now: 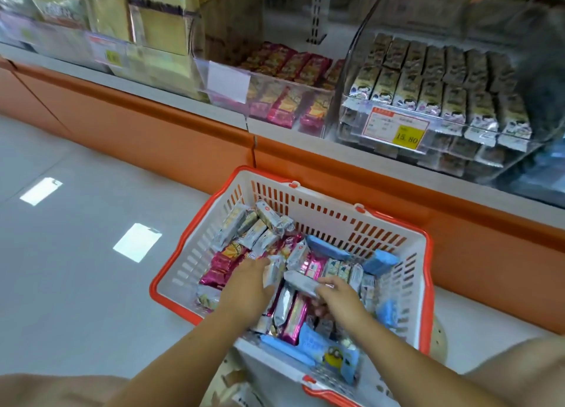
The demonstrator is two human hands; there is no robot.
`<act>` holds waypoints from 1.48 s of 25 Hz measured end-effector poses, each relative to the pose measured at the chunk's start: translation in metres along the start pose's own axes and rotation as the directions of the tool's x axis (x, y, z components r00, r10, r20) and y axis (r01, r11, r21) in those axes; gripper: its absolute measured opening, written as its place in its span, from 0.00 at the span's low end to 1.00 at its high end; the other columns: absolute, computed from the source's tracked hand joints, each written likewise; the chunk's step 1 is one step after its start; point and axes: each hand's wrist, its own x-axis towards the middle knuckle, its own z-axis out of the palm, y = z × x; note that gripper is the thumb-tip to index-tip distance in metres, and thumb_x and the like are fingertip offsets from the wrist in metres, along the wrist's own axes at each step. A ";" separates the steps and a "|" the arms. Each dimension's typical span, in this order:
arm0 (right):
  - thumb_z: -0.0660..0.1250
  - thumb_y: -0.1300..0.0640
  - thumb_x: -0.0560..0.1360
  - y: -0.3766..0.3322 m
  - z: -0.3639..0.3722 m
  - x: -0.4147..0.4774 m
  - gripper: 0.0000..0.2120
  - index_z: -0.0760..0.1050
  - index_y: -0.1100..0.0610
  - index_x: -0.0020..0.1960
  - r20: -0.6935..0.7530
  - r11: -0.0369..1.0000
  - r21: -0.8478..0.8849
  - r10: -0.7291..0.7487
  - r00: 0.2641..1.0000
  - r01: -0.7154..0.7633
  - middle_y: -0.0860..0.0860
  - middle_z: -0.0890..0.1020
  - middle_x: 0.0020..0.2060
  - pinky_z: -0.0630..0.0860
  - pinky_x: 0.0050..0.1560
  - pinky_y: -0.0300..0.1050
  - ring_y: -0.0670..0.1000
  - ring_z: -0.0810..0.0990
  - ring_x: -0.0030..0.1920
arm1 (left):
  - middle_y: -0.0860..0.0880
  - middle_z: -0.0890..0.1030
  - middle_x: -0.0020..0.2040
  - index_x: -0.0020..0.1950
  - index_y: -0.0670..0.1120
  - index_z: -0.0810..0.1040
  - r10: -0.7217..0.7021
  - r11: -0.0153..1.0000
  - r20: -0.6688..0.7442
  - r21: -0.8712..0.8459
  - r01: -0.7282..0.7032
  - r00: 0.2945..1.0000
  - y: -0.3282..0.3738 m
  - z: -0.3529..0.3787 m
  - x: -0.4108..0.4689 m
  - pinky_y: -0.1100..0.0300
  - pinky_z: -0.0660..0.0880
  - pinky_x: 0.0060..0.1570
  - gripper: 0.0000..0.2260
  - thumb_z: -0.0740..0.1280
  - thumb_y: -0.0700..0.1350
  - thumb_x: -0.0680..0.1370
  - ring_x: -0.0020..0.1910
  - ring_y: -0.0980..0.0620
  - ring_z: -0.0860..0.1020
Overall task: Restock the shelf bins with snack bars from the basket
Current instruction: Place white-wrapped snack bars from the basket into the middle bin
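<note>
A white basket with an orange rim [336,220] stands on the floor below the shelf, full of silver, pink and blue snack bars. Both hands are inside it. My left hand [249,284] grips a silver snack bar [273,270] at the middle of the pile. My right hand [337,296] pinches another silver bar [301,282] lying flat beside it. On the shelf above, a clear bin [305,97] holds pink bars, and a larger clear bin [501,149] to its right holds rows of green-and-silver bars.
Tall yellow packets [159,30] fill the shelf at the left. A price tag [397,129] reading 15.80 hangs on the right bin. An orange plinth [153,131] runs below the shelf. Grey floor tiles [76,253] spread out to the left of the basket.
</note>
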 end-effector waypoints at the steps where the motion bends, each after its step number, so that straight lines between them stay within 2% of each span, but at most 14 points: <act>1: 0.61 0.57 0.79 -0.008 -0.006 -0.005 0.07 0.74 0.58 0.54 0.015 0.985 0.166 0.032 0.999 -0.035 0.55 0.81 0.34 0.71 0.31 0.42 0.52 0.77 0.31 | 0.47 0.66 0.73 0.77 0.51 0.59 -0.011 0.983 0.019 -0.183 0.014 1.000 0.006 -0.005 0.000 0.56 0.69 0.64 0.28 0.65 0.51 0.79 0.70 0.48 0.67; 3: 0.61 0.56 0.78 -0.023 -0.015 -0.018 0.08 0.71 0.60 0.45 0.056 0.928 0.367 0.046 0.997 -0.063 0.56 0.80 0.30 0.72 0.29 0.42 0.52 0.76 0.28 | 0.49 0.60 0.77 0.77 0.55 0.58 -0.030 0.812 0.167 -0.571 0.121 0.986 0.018 -0.018 0.000 0.63 0.73 0.58 0.29 0.66 0.49 0.79 0.70 0.50 0.68; 5: 0.62 0.55 0.78 -0.036 -0.019 -0.034 0.09 0.69 0.59 0.42 0.108 0.878 0.473 0.021 0.994 -0.070 0.57 0.80 0.30 0.72 0.30 0.43 0.52 0.75 0.27 | 0.46 0.58 0.77 0.73 0.57 0.67 0.010 0.474 0.312 -0.838 0.270 0.950 0.029 -0.033 -0.001 0.58 0.77 0.56 0.25 0.67 0.42 0.78 0.60 0.51 0.75; 6: 0.61 0.55 0.79 -0.040 -0.021 -0.041 0.08 0.70 0.59 0.45 0.131 0.860 0.505 0.004 0.991 -0.070 0.57 0.80 0.30 0.73 0.30 0.43 0.52 0.75 0.28 | 0.42 0.61 0.75 0.70 0.55 0.72 0.039 0.337 0.337 -0.891 0.305 0.941 0.032 -0.041 -0.002 0.55 0.79 0.54 0.22 0.67 0.39 0.78 0.54 0.51 0.78; 8: 0.61 0.55 0.79 -0.049 -0.027 -0.058 0.05 0.71 0.57 0.49 0.167 0.839 0.541 -0.038 0.985 -0.060 0.57 0.81 0.33 0.74 0.32 0.43 0.52 0.77 0.29 | 0.35 0.72 0.66 0.63 0.50 0.78 0.070 0.266 0.318 -0.919 0.289 0.946 0.037 -0.056 -0.006 0.57 0.80 0.48 0.15 0.67 0.37 0.78 0.50 0.47 0.82; 12: 0.70 0.56 0.72 -0.077 -0.050 -0.089 0.11 0.81 0.60 0.51 0.131 0.836 0.541 -0.187 0.974 0.088 0.57 0.81 0.46 0.80 0.39 0.46 0.54 0.80 0.41 | 0.42 0.83 0.55 0.59 0.44 0.78 0.103 0.337 0.262 -0.917 0.214 0.960 0.057 -0.091 -0.014 0.59 0.81 0.44 0.10 0.67 0.39 0.78 0.52 0.46 0.83; 15: 0.73 0.62 0.69 -0.113 -0.077 -0.108 0.21 0.76 0.60 0.61 0.030 0.819 0.519 -0.305 0.952 0.246 0.60 0.83 0.49 0.80 0.40 0.44 0.55 0.83 0.40 | 0.43 0.84 0.52 0.56 0.43 0.78 0.130 0.396 0.191 -0.909 0.126 0.973 0.082 -0.123 -0.020 0.58 0.81 0.42 0.08 0.69 0.41 0.77 0.50 0.45 0.84; 19: 0.75 0.61 0.61 -0.179 -0.121 -0.128 0.31 0.69 0.65 0.62 -0.139 0.651 0.618 -0.461 0.876 0.441 0.59 0.85 0.40 0.81 0.48 0.50 0.52 0.83 0.35 | 0.49 0.85 0.46 0.48 0.48 0.81 0.203 0.477 -0.037 -0.869 -0.131 0.979 0.139 -0.176 -0.022 0.56 0.81 0.43 0.04 0.73 0.45 0.74 0.45 0.50 0.84; 22: 0.76 0.63 0.64 -0.215 -0.139 -0.133 0.32 0.67 0.61 0.64 -0.203 0.565 0.626 -0.548 0.812 0.537 0.61 0.84 0.47 0.82 0.45 0.48 0.55 0.85 0.42 | 0.51 0.84 0.43 0.47 0.51 0.81 0.202 0.529 -0.270 -0.779 -0.337 0.942 0.185 -0.197 -0.010 0.62 0.79 0.38 0.06 0.74 0.48 0.73 0.40 0.57 0.82; 25: 0.70 0.67 0.73 -0.246 -0.150 -0.116 0.25 0.67 0.50 0.65 -0.323 0.626 0.449 -0.551 0.769 0.637 0.56 0.84 0.47 0.82 0.43 0.47 0.54 0.86 0.43 | 0.58 0.82 0.47 0.50 0.56 0.79 0.245 0.592 -0.464 -0.624 -0.511 0.851 0.204 -0.204 0.013 0.70 0.76 0.44 0.07 0.73 0.49 0.73 0.46 0.64 0.79; 28: 0.65 0.65 0.77 -0.285 -0.166 -0.097 0.15 0.72 0.53 0.61 -0.486 0.693 0.245 -0.518 0.704 0.678 0.54 0.83 0.38 0.82 0.39 0.45 0.49 0.84 0.35 | 0.64 0.77 0.55 0.60 0.60 0.74 0.243 0.721 -0.556 -0.445 -0.531 0.795 0.201 -0.210 0.040 0.77 0.71 0.47 0.14 0.70 0.49 0.76 0.53 0.71 0.73; 30: 0.64 0.64 0.78 -0.300 -0.165 -0.082 0.12 0.72 0.56 0.60 -0.453 0.727 0.265 -0.485 0.748 0.633 0.56 0.81 0.41 0.82 0.35 0.44 0.50 0.82 0.33 | 0.61 0.78 0.55 0.64 0.58 0.75 0.197 0.734 -0.582 -0.447 -0.512 0.789 0.199 -0.211 0.056 0.72 0.74 0.51 0.16 0.69 0.47 0.77 0.51 0.70 0.74; 34: 0.69 0.60 0.76 -0.310 -0.148 -0.061 0.19 0.71 0.58 0.65 -0.390 0.820 0.131 -0.474 0.790 0.557 0.57 0.81 0.50 0.81 0.34 0.41 0.53 0.83 0.42 | 0.60 0.76 0.52 0.59 0.57 0.79 0.242 0.788 -0.648 -0.304 -0.536 0.723 0.202 -0.209 0.077 0.65 0.73 0.52 0.12 0.70 0.48 0.76 0.50 0.63 0.76; 37: 0.69 0.57 0.76 -0.313 -0.149 -0.062 0.21 0.70 0.56 0.67 -0.406 0.826 0.118 -0.466 0.786 0.551 0.54 0.81 0.48 0.83 0.40 0.46 0.54 0.84 0.42 | 0.61 0.74 0.52 0.53 0.59 0.79 0.265 0.778 -0.661 -0.284 -0.561 0.702 0.202 -0.204 0.083 0.73 0.71 0.50 0.07 0.68 0.49 0.77 0.51 0.65 0.74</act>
